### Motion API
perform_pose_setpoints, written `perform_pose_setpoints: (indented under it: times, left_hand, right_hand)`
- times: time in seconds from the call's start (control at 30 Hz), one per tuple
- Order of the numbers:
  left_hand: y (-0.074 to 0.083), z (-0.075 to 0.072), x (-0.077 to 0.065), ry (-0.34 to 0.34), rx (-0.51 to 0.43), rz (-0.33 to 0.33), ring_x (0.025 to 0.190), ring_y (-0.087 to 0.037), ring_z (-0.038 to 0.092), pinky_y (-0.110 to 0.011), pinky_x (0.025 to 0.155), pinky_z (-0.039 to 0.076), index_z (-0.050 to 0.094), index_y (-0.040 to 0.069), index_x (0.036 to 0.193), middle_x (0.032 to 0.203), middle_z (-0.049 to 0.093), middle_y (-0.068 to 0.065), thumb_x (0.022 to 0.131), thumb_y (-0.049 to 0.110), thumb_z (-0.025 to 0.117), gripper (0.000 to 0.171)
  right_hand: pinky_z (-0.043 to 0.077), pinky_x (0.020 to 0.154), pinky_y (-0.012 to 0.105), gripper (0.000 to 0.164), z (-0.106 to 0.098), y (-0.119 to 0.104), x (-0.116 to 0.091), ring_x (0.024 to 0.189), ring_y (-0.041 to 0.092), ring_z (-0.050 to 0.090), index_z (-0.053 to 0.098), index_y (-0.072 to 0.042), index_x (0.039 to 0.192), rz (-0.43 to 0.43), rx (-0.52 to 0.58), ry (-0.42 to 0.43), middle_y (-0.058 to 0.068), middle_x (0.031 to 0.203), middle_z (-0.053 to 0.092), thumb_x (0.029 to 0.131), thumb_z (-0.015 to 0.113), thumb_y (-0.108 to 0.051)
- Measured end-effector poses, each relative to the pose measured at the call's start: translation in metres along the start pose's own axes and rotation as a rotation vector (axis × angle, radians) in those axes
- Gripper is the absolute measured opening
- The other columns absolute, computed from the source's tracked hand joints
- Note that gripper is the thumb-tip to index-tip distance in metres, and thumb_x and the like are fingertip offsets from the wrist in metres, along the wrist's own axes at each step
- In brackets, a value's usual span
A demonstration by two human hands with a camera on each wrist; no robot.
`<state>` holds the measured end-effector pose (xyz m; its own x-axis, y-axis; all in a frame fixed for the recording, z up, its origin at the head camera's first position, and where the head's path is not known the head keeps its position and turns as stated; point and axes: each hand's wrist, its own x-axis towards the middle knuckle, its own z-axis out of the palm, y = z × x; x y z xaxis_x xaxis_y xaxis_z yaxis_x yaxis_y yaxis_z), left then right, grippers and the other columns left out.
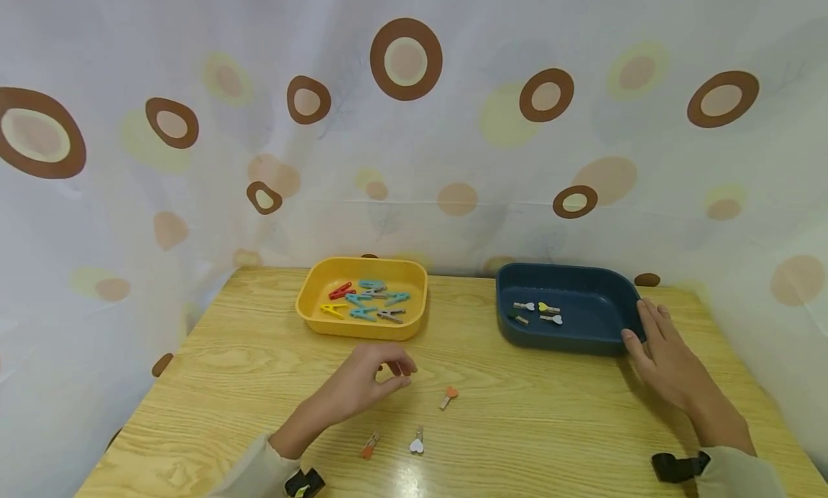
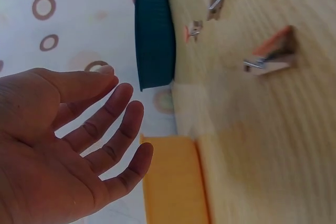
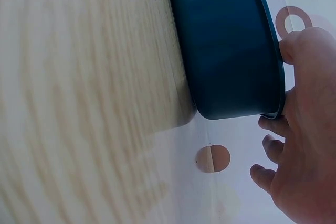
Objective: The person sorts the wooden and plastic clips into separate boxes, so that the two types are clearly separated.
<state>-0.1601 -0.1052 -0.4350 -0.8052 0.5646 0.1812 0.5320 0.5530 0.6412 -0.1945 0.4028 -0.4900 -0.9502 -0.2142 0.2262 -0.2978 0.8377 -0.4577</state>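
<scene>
My left hand (image 1: 365,384) hovers over the table with its fingers loosely bent, holding nothing. Near it lie a wooden mini clothespin with an orange heart (image 1: 451,393), another orange-heart clothespin (image 1: 368,450) and a white-heart clothespin (image 1: 417,444). At the right, my right hand (image 1: 666,358) rests against the near right corner of a dark blue tray (image 1: 563,343); its thumb touches the rim and its fingers extend along the right side. Several small heart clothespins (image 1: 550,308) lie in the left half of that tray. The right wrist view shows the thumb (image 3: 291,48) at the rim.
A yellow tray (image 1: 362,330) at the back left holds several plastic clothespins (image 1: 364,313) in blue, red, yellow and grey. Behind both trays hangs a white curtain (image 1: 453,146) with brown rings, along the back edge of the wooden table (image 1: 517,426).
</scene>
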Motion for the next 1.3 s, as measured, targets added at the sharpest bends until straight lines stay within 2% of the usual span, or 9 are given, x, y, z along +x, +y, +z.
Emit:
perform_pose_setpoints:
  times: [0.23,0.43,0.63,0.8,0.97,1.13,1.3]
  left_hand:
    - [-0.010,0.006,-0.025,-0.048,-0.022,-0.077,0.085,-0.006,0.064,-0.034,0.077,0.054,0.076,0.012,0.099,0.095,0.071,0.008,0.095,0.009,0.075,0.005]
    - [-0.015,0.008,-0.041,-0.080,-0.044,-0.109,0.081,-0.005,0.062,-0.027,0.074,0.055,0.075,0.013,0.094,0.091,0.070,0.008,0.092,0.009,0.077,0.005]
    - [-0.020,0.012,-0.056,-0.116,-0.061,-0.158,0.077,-0.002,0.059,-0.023,0.069,0.053,0.075,0.014,0.096,0.090,0.066,0.010,0.090,0.011,0.081,0.009]
    - [-0.019,0.018,-0.059,-0.142,0.004,-0.173,0.075,0.001,0.055,-0.021,0.067,0.051,0.075,0.014,0.095,0.085,0.061,0.012,0.088,0.018,0.083,0.011]
    - [-0.014,0.021,-0.062,-0.160,0.058,-0.183,0.070,0.003,0.053,-0.020,0.063,0.049,0.073,0.014,0.090,0.079,0.057,0.014,0.088,0.012,0.082,0.009]
    - [-0.016,0.020,-0.064,-0.173,0.017,-0.186,0.067,0.003,0.054,-0.019,0.061,0.049,0.072,0.015,0.089,0.076,0.059,0.015,0.090,0.008,0.079,0.010]
    - [-0.022,0.018,-0.057,-0.166,-0.037,-0.183,0.070,0.001,0.054,-0.020,0.063,0.050,0.074,0.016,0.090,0.080,0.061,0.015,0.092,0.008,0.077,0.009]
  right_hand:
    - [0.003,0.116,0.072,0.069,0.001,0.002,0.000,0.154,0.042,-0.015,-0.002,0.002,0.163,0.003,0.002,0.002,0.027,0.168,-0.006,0.113,0.034,-0.030]
    - [0.002,0.116,0.071,0.069,0.002,0.002,0.001,0.154,0.043,-0.015,-0.002,0.003,0.162,-0.001,0.006,0.002,0.028,0.168,-0.006,0.113,0.034,-0.030]
    - [0.003,0.116,0.072,0.070,0.004,0.000,0.003,0.154,0.044,-0.013,-0.002,0.002,0.163,-0.002,0.006,0.003,0.028,0.168,-0.006,0.113,0.034,-0.030]
    - [0.001,0.117,0.070,0.070,0.003,0.002,0.003,0.154,0.044,-0.014,-0.002,0.003,0.162,-0.004,-0.002,0.006,0.028,0.168,-0.007,0.113,0.035,-0.029]
    - [0.000,0.117,0.070,0.070,0.004,0.001,0.001,0.153,0.044,-0.014,0.000,0.005,0.162,-0.011,0.007,0.009,0.029,0.167,-0.005,0.113,0.036,-0.029]
    - [0.001,0.116,0.071,0.069,0.003,0.001,0.000,0.153,0.045,-0.014,0.000,0.005,0.162,-0.013,0.006,0.011,0.029,0.167,-0.005,0.113,0.035,-0.029]
    - [0.000,0.117,0.070,0.069,0.002,0.001,-0.001,0.153,0.045,-0.014,-0.001,0.006,0.162,-0.013,0.003,0.016,0.030,0.167,-0.005,0.113,0.036,-0.028]
